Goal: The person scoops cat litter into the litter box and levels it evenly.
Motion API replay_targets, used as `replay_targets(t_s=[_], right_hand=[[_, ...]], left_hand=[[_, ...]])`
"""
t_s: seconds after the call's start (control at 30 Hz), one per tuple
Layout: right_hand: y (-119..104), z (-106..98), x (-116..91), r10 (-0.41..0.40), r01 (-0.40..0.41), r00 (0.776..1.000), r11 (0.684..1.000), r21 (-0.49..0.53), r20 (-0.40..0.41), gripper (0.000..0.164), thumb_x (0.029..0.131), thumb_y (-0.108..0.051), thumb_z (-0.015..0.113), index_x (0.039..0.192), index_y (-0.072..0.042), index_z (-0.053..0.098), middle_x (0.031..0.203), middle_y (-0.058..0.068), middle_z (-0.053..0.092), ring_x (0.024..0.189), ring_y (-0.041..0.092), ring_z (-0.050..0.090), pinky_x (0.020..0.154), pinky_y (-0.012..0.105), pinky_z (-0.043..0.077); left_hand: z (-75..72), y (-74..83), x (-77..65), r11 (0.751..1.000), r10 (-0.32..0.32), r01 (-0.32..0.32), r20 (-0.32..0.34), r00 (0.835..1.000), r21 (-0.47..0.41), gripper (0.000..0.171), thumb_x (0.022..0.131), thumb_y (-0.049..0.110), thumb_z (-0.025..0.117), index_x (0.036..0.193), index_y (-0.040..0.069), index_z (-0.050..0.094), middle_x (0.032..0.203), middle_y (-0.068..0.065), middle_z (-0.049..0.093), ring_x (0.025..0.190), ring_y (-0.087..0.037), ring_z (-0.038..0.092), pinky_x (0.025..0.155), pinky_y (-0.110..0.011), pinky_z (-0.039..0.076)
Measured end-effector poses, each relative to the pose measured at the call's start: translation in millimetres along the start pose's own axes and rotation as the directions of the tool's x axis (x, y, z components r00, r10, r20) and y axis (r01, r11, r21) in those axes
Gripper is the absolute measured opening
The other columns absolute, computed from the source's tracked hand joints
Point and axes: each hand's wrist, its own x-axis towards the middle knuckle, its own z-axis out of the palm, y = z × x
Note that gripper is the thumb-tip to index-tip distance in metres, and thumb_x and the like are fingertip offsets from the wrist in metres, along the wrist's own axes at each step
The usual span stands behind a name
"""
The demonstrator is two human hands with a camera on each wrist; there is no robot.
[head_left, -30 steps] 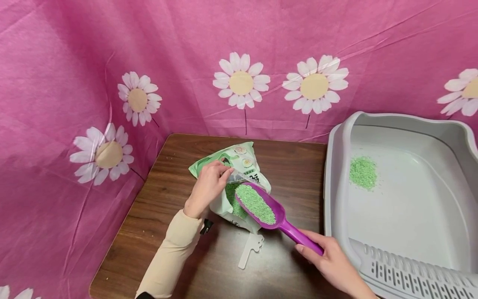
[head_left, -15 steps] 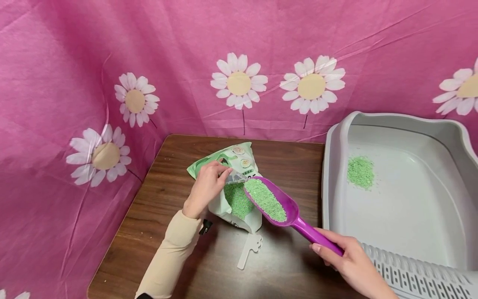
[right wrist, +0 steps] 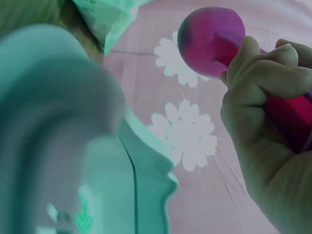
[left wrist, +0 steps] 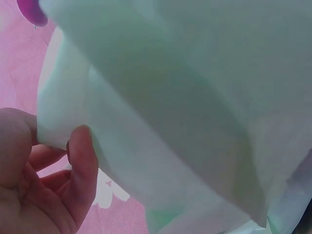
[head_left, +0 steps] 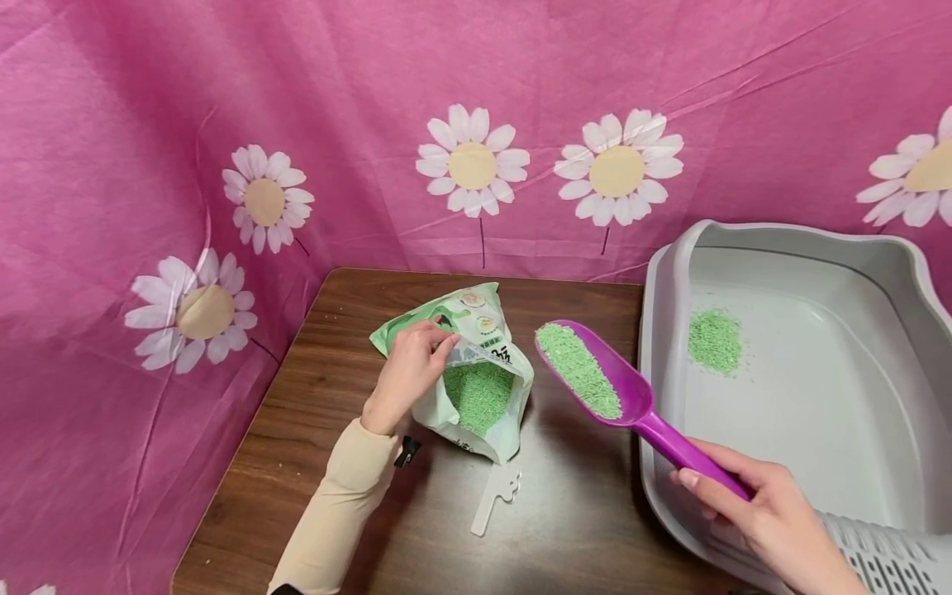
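Note:
My left hand (head_left: 411,368) pinches the upper edge of a green-and-white bag (head_left: 487,307) whose mouth gapes toward me, with green litter pellets (head_left: 480,398) inside. In the left wrist view, thumb and fingers grip the edge of the pale bag (left wrist: 161,102), which fills most of the picture. My right hand (head_left: 766,508) grips the handle of a purple scoop (head_left: 634,395), held between the bag and a grey litter box (head_left: 803,397). A heap of green pellets (head_left: 583,373) lies in the scoop. From the right wrist, the scoop's underside (right wrist: 209,41) shows beyond my curled fingers.
Inside the litter box, a small pile of green pellets (head_left: 716,340) lies at its left side. A white flat piece with a scalloped end (head_left: 488,500) lies on the brown wooden table (head_left: 297,463) in front of the bag. Behind hangs a pink flowered cloth (head_left: 372,149).
My right hand has carried the loaded scoop out from over the bag's mouth, rightward toward the litter box. The left hand stays at the bag's edge.

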Motion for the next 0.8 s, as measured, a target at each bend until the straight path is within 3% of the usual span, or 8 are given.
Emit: replay_targets(t_s=[0.23, 0.63, 0.7, 0.8], right_hand=[[1.9, -20.0, -4.2, -0.026, 0.007, 0.994, 0.984, -0.177, -0.105, 0.021, 0.093, -0.006, 0.062, 0.112, -0.012, 0.066, 0.06, 0.001, 0.055, 0.051, 0.015, 0.048, 0.039, 0.028, 0.032], [12.4, -54.8, -6.3, 0.023, -0.071, 0.974, 0.976, -0.208, -0.227, 0.017, 0.094, -0.011, 0.061, 0.11, -0.012, 0.068, 0.063, -0.003, 0.055, 0.055, 0.015, 0.045, 0.041, 0.03, 0.027], [15.7, -60.2, -6.0, 0.017, -0.054, 0.966, 0.989, -0.136, -0.257, 0.016, 0.095, -0.007, 0.06, 0.108, -0.009, 0.069, 0.062, -0.003, 0.055, 0.056, 0.014, 0.045, 0.044, 0.03, 0.028], [24.1, -68.3, -5.1, -0.035, 0.062, 0.955, 0.995, 0.08, -0.293, 0.021, 0.094, 0.005, 0.054, 0.102, -0.004, 0.071, 0.06, -0.001, 0.053, 0.055, 0.015, 0.043, 0.047, 0.031, 0.025]], left_hand=[[1.9, -0.8, -0.3, 1.0, 0.002, -0.002, -0.008, 1.0, 0.004, 0.019, 0.091, 0.014, 0.066, 0.079, 0.003, 0.076, 0.084, -0.009, 0.072, 0.097, -0.027, 0.069, 0.094, -0.038, 0.051], [2.7, -3.5, -1.0, 1.0, -0.008, 0.008, 0.007, 1.0, 0.008, 0.022, 0.092, 0.014, 0.065, 0.076, 0.003, 0.075, 0.085, -0.01, 0.072, 0.098, -0.027, 0.068, 0.092, -0.039, 0.052], [3.1, -3.4, -0.8, 1.0, -0.004, 0.004, 0.004, 1.0, 0.007, 0.021, 0.092, 0.014, 0.065, 0.078, 0.004, 0.075, 0.085, -0.01, 0.072, 0.099, -0.027, 0.068, 0.093, -0.039, 0.052], [3.5, -2.9, -0.3, 1.0, 0.002, -0.002, -0.001, 1.0, 0.007, 0.02, 0.092, 0.014, 0.065, 0.078, 0.004, 0.076, 0.086, -0.01, 0.072, 0.1, -0.028, 0.068, 0.093, -0.038, 0.051]])
